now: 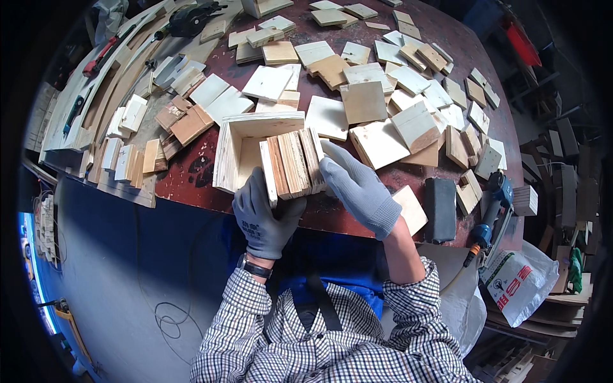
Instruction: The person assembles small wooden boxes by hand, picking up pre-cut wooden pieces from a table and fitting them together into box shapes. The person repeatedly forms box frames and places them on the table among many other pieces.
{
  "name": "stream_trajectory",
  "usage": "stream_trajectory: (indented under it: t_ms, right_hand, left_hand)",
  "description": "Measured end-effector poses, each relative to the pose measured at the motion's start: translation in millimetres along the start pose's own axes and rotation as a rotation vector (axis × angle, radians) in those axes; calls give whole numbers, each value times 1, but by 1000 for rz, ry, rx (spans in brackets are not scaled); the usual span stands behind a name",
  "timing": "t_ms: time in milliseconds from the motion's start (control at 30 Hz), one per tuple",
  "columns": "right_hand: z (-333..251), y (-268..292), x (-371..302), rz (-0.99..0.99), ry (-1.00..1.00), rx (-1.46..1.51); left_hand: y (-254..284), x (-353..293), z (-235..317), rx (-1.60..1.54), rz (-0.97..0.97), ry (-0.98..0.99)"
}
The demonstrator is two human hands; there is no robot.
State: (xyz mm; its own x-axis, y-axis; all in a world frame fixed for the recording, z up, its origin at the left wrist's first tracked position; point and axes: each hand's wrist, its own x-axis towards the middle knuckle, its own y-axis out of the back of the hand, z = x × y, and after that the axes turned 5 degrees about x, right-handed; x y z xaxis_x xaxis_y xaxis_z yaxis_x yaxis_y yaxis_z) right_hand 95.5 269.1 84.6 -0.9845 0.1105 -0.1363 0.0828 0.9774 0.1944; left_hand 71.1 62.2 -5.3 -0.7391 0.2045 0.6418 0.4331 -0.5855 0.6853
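Observation:
A stack of small wooden boards, standing on edge side by side, is squeezed between my two grey-gloved hands at the table's front edge. My left hand supports it from below and the left, the thumb up along the leftmost board. Along the right side of the stack lies my right hand, its fingers pressed against the last board. Just behind and left of the stack is an open wooden box, its inside partly hidden by the boards. Whether the stack touches the box I cannot tell.
Loose wooden boards cover much of the red table. A dark grey block and a blue air nail gun with a hose lie at the right. Long planks with tools run along the left.

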Motion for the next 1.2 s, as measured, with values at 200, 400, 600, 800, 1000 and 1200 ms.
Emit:
stream_trajectory:
  t_ms: [200, 400, 600, 800, 1000, 1200]
  right_hand:
    - [-10, -7, -4, 15, 10, -107]
    - [-13, -10, -2, 4, 0, -195]
    - [-21, 0, -5, -26, -148, 82]
    - [-8, 13, 2, 50, -85, 37]
    - [-20, 3, -9, 257, 175, -555]
    - [-23, 21, -3, 376, 233, -523]
  left_hand:
    - [2, 2, 0, -7, -7, 0]
    - [1, 3, 1, -42, -16, 34]
    - [0, 1, 0, -24, -14, 41]
    - [-4, -3, -1, -28, 7, 51]
    - [-5, -5, -3, -9, 17, 46]
    - [-6, -7, -5, -5, 14, 41]
